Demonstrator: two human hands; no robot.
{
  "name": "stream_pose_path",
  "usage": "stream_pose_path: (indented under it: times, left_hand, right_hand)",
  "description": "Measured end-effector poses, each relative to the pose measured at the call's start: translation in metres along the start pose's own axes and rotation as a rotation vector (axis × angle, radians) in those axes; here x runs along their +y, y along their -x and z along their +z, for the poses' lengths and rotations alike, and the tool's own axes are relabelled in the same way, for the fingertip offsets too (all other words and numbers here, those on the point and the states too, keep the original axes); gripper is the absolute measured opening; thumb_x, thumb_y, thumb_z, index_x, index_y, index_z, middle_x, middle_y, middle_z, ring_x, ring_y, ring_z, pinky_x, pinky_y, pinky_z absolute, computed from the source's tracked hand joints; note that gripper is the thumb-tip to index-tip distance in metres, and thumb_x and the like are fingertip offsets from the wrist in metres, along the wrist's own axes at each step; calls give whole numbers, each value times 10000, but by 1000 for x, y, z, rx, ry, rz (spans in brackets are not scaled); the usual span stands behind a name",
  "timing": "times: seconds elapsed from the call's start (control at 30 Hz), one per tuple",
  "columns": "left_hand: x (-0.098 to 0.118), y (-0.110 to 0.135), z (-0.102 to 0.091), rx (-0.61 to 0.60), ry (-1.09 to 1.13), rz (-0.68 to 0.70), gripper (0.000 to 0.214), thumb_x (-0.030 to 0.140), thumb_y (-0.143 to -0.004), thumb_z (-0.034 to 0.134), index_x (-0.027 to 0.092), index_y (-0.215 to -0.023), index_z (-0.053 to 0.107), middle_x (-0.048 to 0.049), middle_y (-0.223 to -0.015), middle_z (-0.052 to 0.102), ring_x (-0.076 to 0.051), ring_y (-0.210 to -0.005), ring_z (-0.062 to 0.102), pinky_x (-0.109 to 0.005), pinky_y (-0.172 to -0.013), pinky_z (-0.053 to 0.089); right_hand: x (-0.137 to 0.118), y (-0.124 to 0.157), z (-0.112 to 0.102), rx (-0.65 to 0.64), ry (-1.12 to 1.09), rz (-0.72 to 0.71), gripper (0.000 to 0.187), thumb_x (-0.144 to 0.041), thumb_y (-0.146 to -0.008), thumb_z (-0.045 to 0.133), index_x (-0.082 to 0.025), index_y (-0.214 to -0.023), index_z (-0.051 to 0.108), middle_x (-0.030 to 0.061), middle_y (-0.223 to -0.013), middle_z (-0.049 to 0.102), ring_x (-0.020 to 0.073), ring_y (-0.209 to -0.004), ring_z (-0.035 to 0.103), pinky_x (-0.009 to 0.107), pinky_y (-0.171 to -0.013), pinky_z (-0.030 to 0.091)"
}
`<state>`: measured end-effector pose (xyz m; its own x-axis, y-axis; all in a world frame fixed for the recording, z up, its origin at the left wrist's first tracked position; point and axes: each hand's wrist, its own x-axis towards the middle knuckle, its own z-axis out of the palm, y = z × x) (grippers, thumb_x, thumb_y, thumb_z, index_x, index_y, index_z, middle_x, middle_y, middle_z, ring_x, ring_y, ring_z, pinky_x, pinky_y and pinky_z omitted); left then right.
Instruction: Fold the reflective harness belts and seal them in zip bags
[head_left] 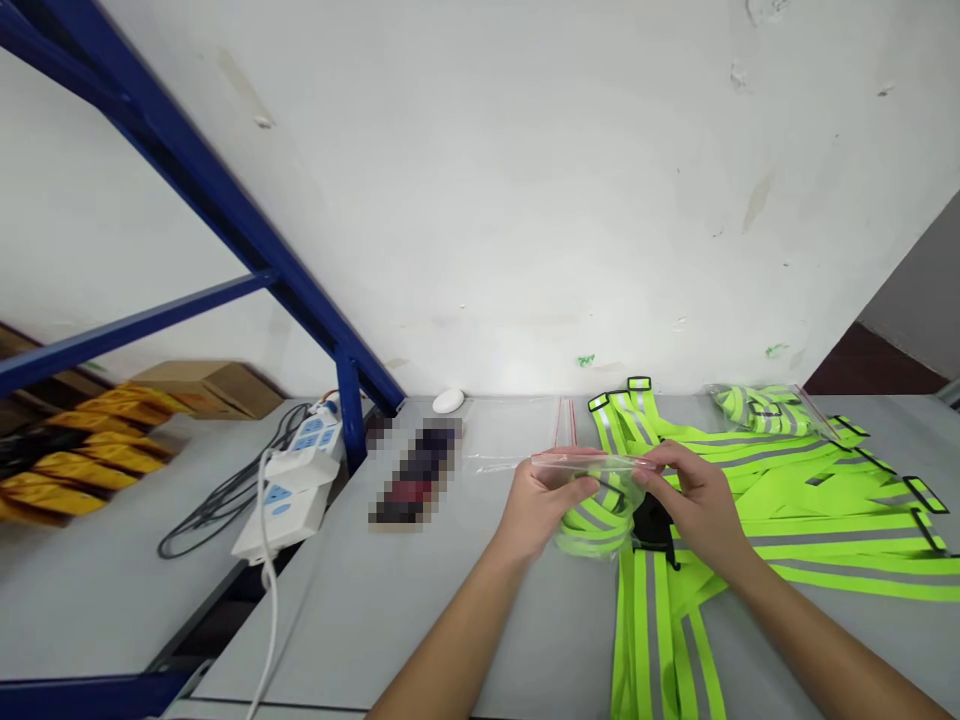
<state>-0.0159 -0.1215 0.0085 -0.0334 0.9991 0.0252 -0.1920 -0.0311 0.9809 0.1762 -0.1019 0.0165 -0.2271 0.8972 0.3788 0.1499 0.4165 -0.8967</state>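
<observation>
Between my two hands hangs a clear zip bag with a folded neon-yellow reflective strap bundle inside. My left hand grips the bag's left side near its top edge, the thumb lying across the front. At the right end of that edge, my right hand pinches the plastic between thumb and fingers. Spread on the table below and to the right are loose neon-yellow reflective straps with grey stripes and black buckles. Whether the zip seal is fully closed cannot be made out.
A filled bag lies at the back right. Flat clear bags rest near the wall beside a white round object. Power strips with cables, a blue metal frame, yellow packets and a cardboard box are on the left.
</observation>
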Motion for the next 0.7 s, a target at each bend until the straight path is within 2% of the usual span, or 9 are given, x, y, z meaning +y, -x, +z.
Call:
stream_pose_path:
  times: [0.1, 0.3, 0.5, 0.7]
  left_hand:
    - [0, 1, 4, 53, -56, 43, 231, 367, -690, 769, 151, -770, 759, -82, -808, 747, -209, -764, 683, -275, -690, 519]
    - [-3, 3, 9, 128, -49, 31, 241, 375, -680, 770, 150, -766, 766, -85, -827, 754, -220, -781, 689, -290, -706, 528]
    - [-4, 4, 12, 213, -108, 73, 253, 389, -677, 765, 145, -744, 767, -72, -760, 740, -212, -743, 677, -280, -659, 513]
    - [-5, 4, 12, 197, -43, 46, 252, 389, -681, 766, 148, -756, 763, -70, -775, 750, -206, -742, 681, -276, -669, 520]
  right_hand:
    - [3, 0, 1, 19, -18, 13, 119, -340, -849, 626, -235, -794, 644, 11, -718, 622, 172, -689, 566, 310, -649, 461]
    - [3, 2, -3, 12, 0, 24, 119, -338, -825, 652, -227, -782, 646, 10, -725, 621, 173, -699, 565, 304, -655, 463]
    - [3, 2, -9, -5, 9, -5, 112, -339, -828, 659, -234, -796, 639, 2, -704, 591, 167, -682, 552, 301, -649, 459]
    - [5, 2, -9, -29, -32, 5, 120, -345, -848, 641, -237, -796, 636, 11, -738, 596, 170, -702, 549, 306, -664, 452]
